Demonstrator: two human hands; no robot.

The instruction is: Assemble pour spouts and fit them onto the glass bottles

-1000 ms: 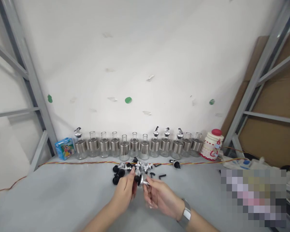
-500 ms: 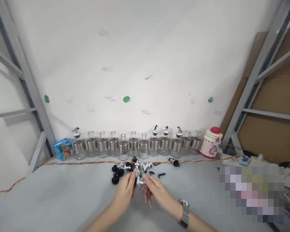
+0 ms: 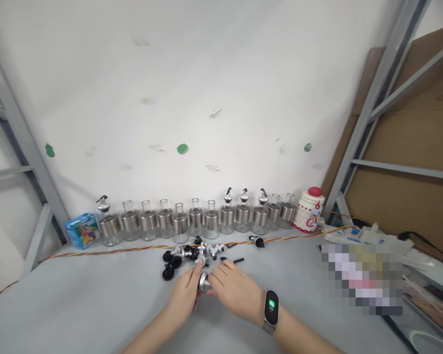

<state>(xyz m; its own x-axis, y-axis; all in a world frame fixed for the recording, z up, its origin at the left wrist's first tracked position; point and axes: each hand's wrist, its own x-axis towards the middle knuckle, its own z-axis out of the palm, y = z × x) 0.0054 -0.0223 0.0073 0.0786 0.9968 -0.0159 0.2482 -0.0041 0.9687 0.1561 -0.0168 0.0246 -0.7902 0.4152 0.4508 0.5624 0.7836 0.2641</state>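
My left hand is closed around a bottle pourer, whose silver collar and dark base show between my hands. My right hand, back turned up, has its fingers curled over the pourer's silver end; its fingertips are partly hidden. Just beyond lies a pile of loose pourer parts: black stoppers, silver spouts and small black pieces. A black stick-like piece lies beyond my right knuckles. One assembled pourer rests farther right on the table.
A row of glass bottles with steel sleeves stands along the wall, several with pourers fitted. A blue box is at the left end, a cream jar with red lid at the right. A twisted cable crosses the grey table.
My right hand has rolled over, back and watch face up, and closed over the pourer's silver end. The view has shifted slightly, so the bottles appear farther left.
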